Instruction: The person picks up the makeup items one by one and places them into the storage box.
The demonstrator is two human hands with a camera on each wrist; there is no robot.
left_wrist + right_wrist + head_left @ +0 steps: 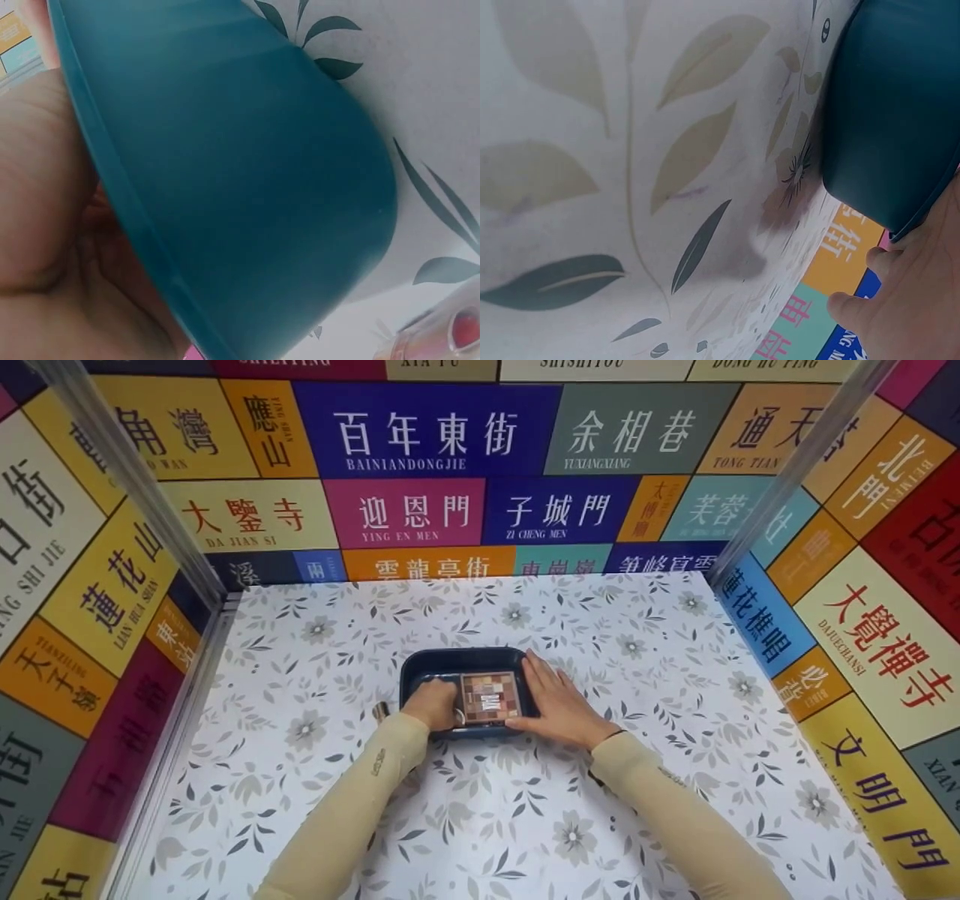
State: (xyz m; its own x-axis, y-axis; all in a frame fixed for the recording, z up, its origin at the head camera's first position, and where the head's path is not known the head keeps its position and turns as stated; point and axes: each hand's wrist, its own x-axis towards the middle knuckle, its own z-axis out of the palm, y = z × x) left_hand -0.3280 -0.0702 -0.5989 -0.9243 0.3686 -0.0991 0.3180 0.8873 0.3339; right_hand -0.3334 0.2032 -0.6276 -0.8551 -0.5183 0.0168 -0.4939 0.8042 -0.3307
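Observation:
A dark blue-teal rectangular basin (427, 658) sits on the patterned tabletop. Inside it, on the right, lies a square makeup palette (491, 697) with a brown and pink checkered top. My left hand (431, 703) reaches over the near left rim into the basin with its fingers curled; I cannot tell whether they hold something. The left wrist view shows the basin's outer wall (232, 150) beside the palm. My right hand (562, 701) rests on the basin's right side, fingers extended along the rim and thumb at the near edge by the palette's corner.
Just left of the basin lies a small shiny tube (381, 710), seen in the left wrist view as a clear pinkish tube (439, 330) with a red spot. Panels with colourful Chinese place signs (427, 431) enclose the back and sides of the floral tabletop (480, 825).

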